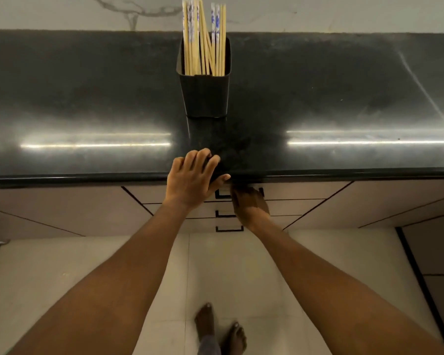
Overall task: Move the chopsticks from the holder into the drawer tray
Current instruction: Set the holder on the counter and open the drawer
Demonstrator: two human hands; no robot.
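Mostly black and beige here, with a bit of blue

The chopsticks (pixel 203 39) are pale yellow wood, and some have white tops with a blue print. The holder (pixel 203 96) is plain matte black, sitting on a glossy black surface (pixel 87 98) that's got faint speckling and white light streaks across it. The wall (pixel 62 11) is off-white with grey marble veining. The drawer fronts (pixel 292 193) are beige with black handles (pixel 228 228), and the floor (pixel 228 265) is cream tile.

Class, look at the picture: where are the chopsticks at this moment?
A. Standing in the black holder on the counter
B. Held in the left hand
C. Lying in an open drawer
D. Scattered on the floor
A: the chopsticks stand upright in the holder on the counter.
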